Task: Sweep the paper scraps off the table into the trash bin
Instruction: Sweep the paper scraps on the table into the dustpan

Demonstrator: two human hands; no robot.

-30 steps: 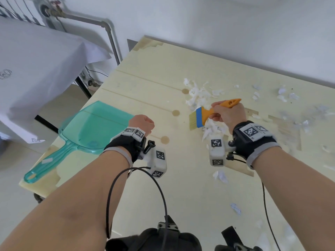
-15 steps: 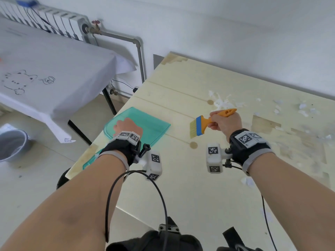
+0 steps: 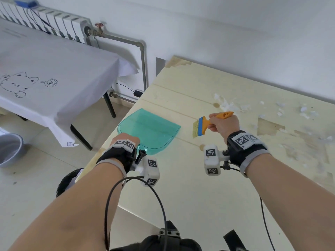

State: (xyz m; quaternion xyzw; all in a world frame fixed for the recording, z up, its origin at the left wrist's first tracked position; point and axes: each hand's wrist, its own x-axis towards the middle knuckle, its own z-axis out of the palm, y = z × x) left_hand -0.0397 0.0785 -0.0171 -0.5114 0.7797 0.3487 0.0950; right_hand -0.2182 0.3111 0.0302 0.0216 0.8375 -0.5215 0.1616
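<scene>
Both of your hands are busy: your right hand [image 3: 223,125] has its fingers curled around the orange plastic handle of the blue-banded brush [image 3: 204,125], bristles toward 9 o'clock, while your left hand [image 3: 126,139] covers the handle of the translucent teal plastic dustpan [image 3: 150,130]; its fingers are hidden. White paper scraps [image 3: 229,105] lie scattered at 1 o'clock on the pale wooden table [image 3: 190,187].

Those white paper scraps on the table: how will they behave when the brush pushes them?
The paper scraps are small, thin, crumpled bits, so probably very light: a fast stroke of the brush may scatter them rather than herd them. Being loose and separate, they likely spread sideways. On the table, its patchy worn area may snag some.
</scene>
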